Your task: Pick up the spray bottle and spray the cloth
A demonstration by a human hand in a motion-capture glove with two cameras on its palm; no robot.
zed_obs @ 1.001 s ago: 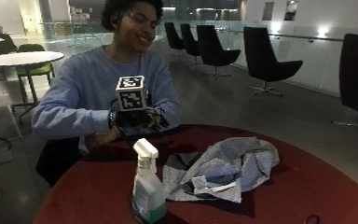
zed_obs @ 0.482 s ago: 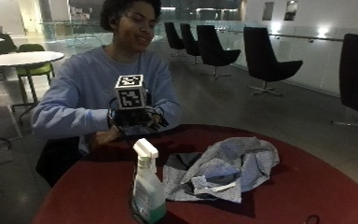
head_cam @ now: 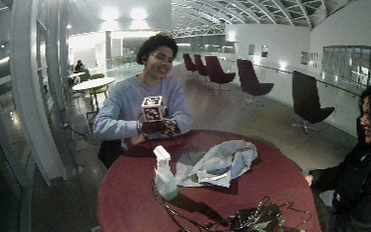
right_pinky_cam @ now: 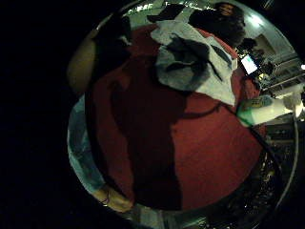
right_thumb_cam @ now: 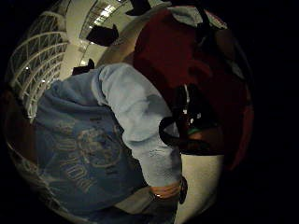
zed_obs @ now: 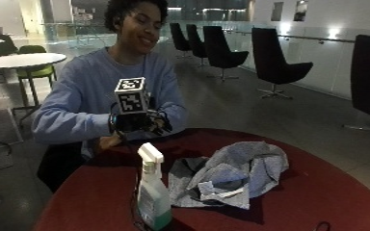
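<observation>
While the gloved right hand [zed_obs: 141, 122] hovers above the desk's [zed_obs: 313, 192] edge nearest the person, its fingers look loosely curled and hold nothing. The bottle [zed_obs: 151, 192] stands upright near the opposite edge, well apart from that hand, its white trigger head on top. The cloth [zed_obs: 233, 172] lies crumpled just beside the bottle, toward the desk's middle. The bare hand [zed_obs: 110, 141] rests on the near edge. Judged from this, the reach is the step in hand: the person should cross the open red surface, wrap the bottle's neck below the trigger, and keep it upright. Turning the nozzle toward the cloth before squeezing would likely help.
</observation>
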